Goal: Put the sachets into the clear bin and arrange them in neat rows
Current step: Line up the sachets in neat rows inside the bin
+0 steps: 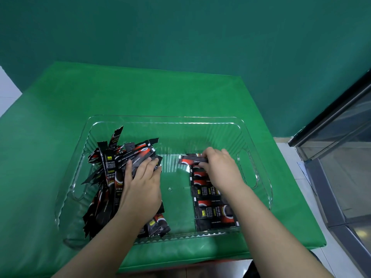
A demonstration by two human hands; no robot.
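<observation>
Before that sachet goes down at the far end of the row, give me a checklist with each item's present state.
1. Right hand holds one sachet: ok, pinched by its end.
2. Sachet lies crosswise like the row: ok.
3. Free floor in the clear bin beyond the row: ok.
4. Row is straight and even: cannot tell, the forearm covers part of it.
5. Loose pile kept clear of the row: ok, bare floor lies between them.
6. Left hand has the next sachet singled out: cannot tell, its fingers rest on several.
</observation>
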